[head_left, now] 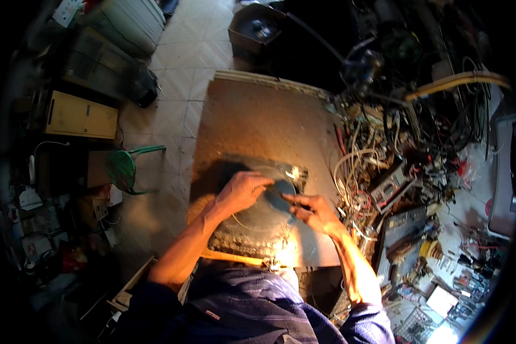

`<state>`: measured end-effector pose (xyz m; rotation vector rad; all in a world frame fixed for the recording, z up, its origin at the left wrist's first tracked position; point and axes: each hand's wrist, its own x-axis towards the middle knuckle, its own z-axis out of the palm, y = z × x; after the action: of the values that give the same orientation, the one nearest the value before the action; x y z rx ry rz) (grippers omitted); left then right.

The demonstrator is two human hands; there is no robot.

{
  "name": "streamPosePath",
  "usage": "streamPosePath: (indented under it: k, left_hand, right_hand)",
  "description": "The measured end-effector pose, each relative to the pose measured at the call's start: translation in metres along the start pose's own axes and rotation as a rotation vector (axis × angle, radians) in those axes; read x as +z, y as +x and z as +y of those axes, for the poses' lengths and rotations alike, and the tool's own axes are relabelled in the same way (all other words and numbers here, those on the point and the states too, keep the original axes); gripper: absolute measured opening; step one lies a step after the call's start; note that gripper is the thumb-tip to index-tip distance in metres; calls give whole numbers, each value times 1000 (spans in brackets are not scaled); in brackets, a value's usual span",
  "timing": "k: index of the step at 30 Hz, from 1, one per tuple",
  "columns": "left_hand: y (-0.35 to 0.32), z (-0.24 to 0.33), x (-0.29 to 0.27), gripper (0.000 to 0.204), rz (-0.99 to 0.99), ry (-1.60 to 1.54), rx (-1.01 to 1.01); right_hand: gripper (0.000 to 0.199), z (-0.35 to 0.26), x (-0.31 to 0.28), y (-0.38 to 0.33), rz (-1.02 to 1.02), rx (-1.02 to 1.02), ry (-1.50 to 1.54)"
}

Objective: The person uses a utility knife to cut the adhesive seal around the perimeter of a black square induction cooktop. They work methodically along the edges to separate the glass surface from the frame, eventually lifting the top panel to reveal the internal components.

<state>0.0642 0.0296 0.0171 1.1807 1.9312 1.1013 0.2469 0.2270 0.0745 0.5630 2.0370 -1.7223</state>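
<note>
On the brown workbench (252, 123), a dark, worn mat (241, 238) lies at the near side. Over it a thin, pale round outline (242, 223) shows; I cannot tell if it is a wire loop or the rim of a clear disc. My left hand (239, 192) is over the outline's left side, fingertips pinched together. From the right, my right hand (314, 213) reaches in with its fingers curled and thumb close to them. Anything held in either hand is too small to name. A bluish-dark patch (279, 198) lies between the fingertips.
Tangled cables and hoses (358, 166) crowd the bench's right edge, beside a grey meter-like device (389, 186). A green stool (123, 170) stands on the tiled floor (180, 80) to the left, near a yellow cabinet (81, 114). An open box (257, 26) sits beyond the bench.
</note>
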Motion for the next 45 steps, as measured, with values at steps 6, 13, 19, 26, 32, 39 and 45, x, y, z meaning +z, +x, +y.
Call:
streamPosePath:
  k: [6, 13, 19, 26, 32, 39, 45]
  left_hand:
    - [4, -49, -71, 19, 226, -370, -422]
    - [126, -154, -200, 32, 487, -532, -481]
    - [272, -175, -218, 43, 416, -405, -239]
    - [357, -201, -197, 76, 373, -144, -212]
    - [257, -193, -213, 57, 577, -81, -132]
    - [-6, -119, -128, 36, 554, -178, -482]
    - [-173, -90, -31, 41, 408, -357, -736]
  right_hand:
    - [48, -10, 9, 19, 252, 229, 440]
    - [44, -11, 58, 20, 415, 362, 462]
    - [42, -15, 92, 9, 563, 441, 713]
    - [42, -20, 98, 10, 633, 448, 802]
    - [52, 0, 98, 11, 690, 491, 748]
    - [57, 34, 114, -37, 878, 384, 698]
    - [58, 92, 147, -83, 961, 338, 448]
